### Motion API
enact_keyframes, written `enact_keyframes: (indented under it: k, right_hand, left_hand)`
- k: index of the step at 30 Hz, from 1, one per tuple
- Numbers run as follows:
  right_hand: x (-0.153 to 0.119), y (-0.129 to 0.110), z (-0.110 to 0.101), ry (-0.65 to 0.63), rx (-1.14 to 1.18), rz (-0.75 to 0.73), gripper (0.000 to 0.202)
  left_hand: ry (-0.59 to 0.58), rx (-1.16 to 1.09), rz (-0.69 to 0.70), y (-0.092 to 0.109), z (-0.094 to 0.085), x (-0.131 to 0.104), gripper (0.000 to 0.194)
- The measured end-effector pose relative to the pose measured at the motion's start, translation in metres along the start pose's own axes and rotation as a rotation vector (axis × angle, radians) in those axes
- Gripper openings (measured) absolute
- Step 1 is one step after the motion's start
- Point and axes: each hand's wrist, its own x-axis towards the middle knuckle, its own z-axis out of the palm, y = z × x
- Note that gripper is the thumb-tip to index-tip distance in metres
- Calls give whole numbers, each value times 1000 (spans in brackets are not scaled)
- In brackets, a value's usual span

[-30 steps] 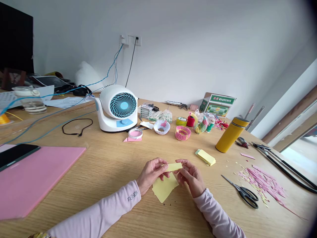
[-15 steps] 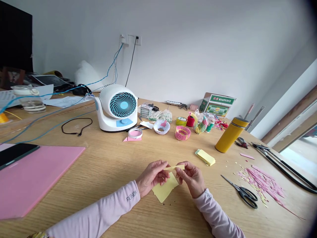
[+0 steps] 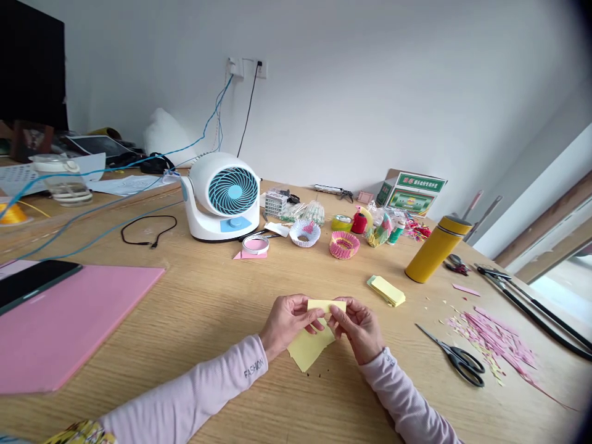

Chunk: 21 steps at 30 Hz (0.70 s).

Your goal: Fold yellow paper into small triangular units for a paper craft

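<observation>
Forearms (image 3: 189, 394) angled inward, the left hand (image 3: 287, 324) and right hand (image 3: 361, 327) nearly meet, fingers (image 3: 312, 316) pinched closed on opposite ends of 1 yellow strip (image 3: 326, 304), held above yellow paper (image 3: 307, 354) on the counter (image 3: 259, 407)

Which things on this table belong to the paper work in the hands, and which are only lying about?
Likely belonging:
- yellow strip, held by the left hand and right hand
- yellow sheets below the hands
- stack of yellow slips
- perhaps the scissors

Seemingly just lying about:
- white fan
- yellow bottle
- black phone
</observation>
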Motion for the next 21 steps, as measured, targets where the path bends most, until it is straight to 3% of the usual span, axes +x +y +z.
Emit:
enact_keyframes:
  k: [6, 15, 21]
  right_hand:
    - [1, 2, -1, 11, 8, -4, 28]
    - [2, 3, -1, -7, -18, -29, 26]
    - [0, 4, -1, -32, -48, -47, 23]
  left_hand:
    - [20, -16, -32, 4, 0, -2, 32]
    - [20, 45, 24, -1, -1, -3, 30]
    - [-52, 39, 37, -1, -1, -4, 32]
